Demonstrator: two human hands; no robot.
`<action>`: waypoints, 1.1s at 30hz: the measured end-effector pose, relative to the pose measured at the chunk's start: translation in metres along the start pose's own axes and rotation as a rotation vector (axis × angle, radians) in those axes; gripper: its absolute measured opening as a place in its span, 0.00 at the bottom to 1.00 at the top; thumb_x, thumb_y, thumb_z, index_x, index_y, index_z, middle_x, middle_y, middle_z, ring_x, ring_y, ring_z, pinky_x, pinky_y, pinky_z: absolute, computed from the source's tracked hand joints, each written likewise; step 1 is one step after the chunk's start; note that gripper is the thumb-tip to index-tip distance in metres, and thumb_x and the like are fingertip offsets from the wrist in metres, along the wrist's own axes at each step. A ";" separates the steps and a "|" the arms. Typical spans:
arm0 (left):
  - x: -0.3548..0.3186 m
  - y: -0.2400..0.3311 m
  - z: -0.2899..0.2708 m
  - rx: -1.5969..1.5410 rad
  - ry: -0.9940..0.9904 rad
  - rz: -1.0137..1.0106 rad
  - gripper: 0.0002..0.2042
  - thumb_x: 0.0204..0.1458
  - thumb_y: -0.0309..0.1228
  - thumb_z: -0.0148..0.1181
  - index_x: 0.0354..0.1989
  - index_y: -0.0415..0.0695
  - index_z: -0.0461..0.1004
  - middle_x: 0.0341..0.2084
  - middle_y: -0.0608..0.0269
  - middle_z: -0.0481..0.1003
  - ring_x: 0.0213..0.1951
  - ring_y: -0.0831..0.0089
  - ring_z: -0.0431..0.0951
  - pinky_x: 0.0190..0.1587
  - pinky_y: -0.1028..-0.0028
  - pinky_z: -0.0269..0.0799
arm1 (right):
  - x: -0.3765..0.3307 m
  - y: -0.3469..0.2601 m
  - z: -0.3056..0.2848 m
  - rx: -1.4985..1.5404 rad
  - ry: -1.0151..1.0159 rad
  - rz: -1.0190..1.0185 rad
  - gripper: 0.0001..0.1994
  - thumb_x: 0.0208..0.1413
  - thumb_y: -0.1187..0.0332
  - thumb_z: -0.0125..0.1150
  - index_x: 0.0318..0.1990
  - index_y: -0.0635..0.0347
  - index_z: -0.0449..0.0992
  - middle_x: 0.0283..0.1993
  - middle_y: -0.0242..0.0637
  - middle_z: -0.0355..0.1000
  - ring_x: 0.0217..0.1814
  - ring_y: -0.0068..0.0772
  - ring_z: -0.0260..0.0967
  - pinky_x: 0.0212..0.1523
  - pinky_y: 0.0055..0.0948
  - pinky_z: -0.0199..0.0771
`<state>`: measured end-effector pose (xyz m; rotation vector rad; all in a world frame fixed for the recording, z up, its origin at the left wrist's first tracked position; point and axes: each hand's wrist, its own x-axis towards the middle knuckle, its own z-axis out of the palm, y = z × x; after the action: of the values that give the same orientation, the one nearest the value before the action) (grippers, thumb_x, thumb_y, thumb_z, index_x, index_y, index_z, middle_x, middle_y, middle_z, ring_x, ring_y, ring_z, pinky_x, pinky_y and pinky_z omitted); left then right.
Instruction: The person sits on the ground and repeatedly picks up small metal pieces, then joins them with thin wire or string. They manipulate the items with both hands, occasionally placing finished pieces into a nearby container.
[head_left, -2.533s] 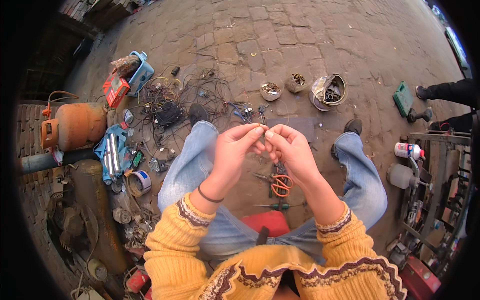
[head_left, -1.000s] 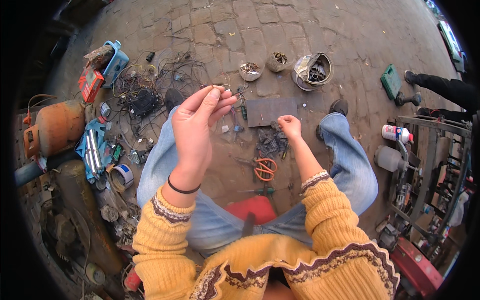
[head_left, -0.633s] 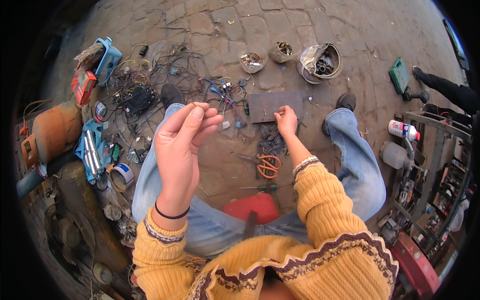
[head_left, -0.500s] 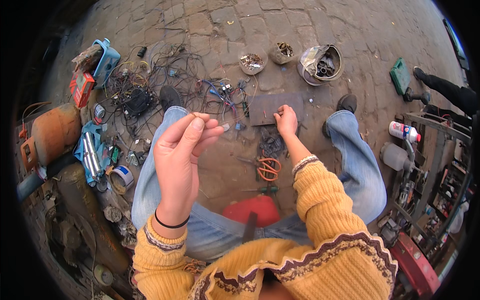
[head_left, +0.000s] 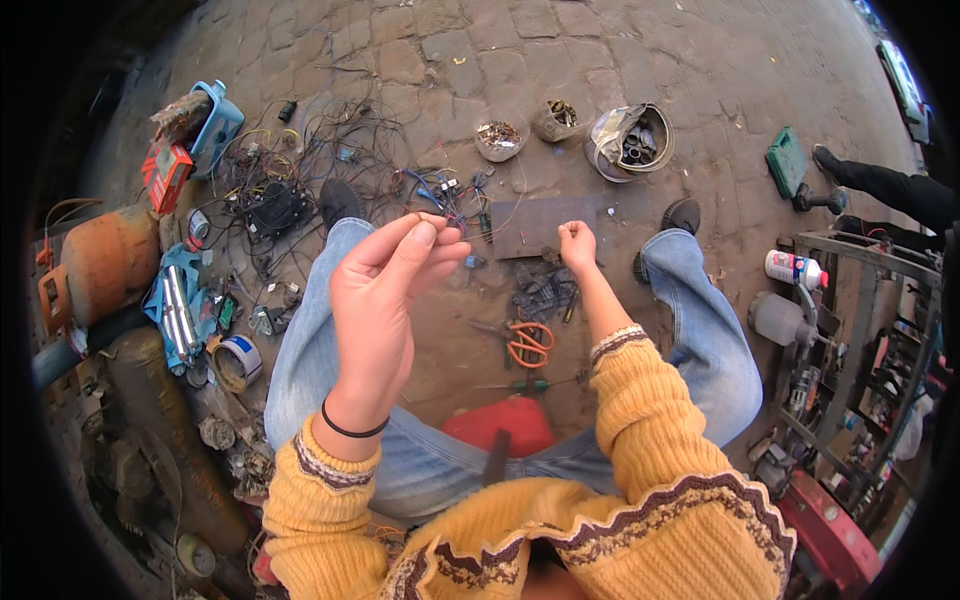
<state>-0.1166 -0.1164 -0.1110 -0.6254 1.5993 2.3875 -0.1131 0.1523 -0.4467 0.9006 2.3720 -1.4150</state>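
I am pinching a thin wire (head_left: 418, 214) in my raised left hand (head_left: 385, 290) while my right hand (head_left: 577, 243), fisted just above the dark connector pile (head_left: 540, 290), is picking a piece, needing a careful lift next.

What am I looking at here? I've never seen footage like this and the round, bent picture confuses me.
This comes from a wide fisheye camera worn on a person's head, looking down at their own hands, so straight lines curve near the rim. The person sits on a brick-paved ground with legs apart, in jeans and a yellow sweater. The left hand is raised close to the camera, fingertips pinched on something small and thin; what it is cannot be told. The right hand reaches down, closed in a fist, beside a dark flat plate and a pile of small dark parts. Nearby lie orange-handled scissors, a tangle of wires, small bowls of bits, a tape roll and an orange gas cylinder.
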 end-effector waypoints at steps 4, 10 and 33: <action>0.005 -0.009 0.004 0.032 -0.060 -0.018 0.11 0.59 0.29 0.60 0.45 0.35 0.77 0.36 0.55 0.81 0.37 0.69 0.83 0.40 0.76 0.79 | -0.029 -0.047 -0.031 0.827 -0.356 0.144 0.04 0.62 0.69 0.57 0.39 0.58 0.72 0.38 0.28 0.70 0.35 0.20 0.64 0.37 0.23 0.66; 0.005 -0.018 0.017 0.115 -0.177 -0.060 0.11 0.59 0.31 0.60 0.45 0.36 0.78 0.37 0.56 0.81 0.32 0.75 0.82 0.32 0.80 0.78 | -0.117 -0.182 -0.094 0.972 -0.627 -0.269 0.05 0.63 0.71 0.56 0.43 0.57 0.68 0.44 0.29 0.67 0.41 0.18 0.61 0.44 0.20 0.62; 0.003 -0.031 0.043 -0.027 -0.418 -0.308 0.11 0.59 0.31 0.60 0.45 0.37 0.78 0.36 0.61 0.81 0.38 0.75 0.82 0.39 0.80 0.78 | -0.162 -0.240 -0.135 0.490 -0.649 -0.512 0.04 0.61 0.75 0.58 0.40 0.61 0.69 0.37 0.26 0.66 0.40 0.14 0.63 0.42 0.18 0.66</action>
<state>-0.1173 -0.0650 -0.1247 -0.3178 1.2018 2.1366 -0.1189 0.1235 -0.1281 -0.1424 1.8332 -2.1220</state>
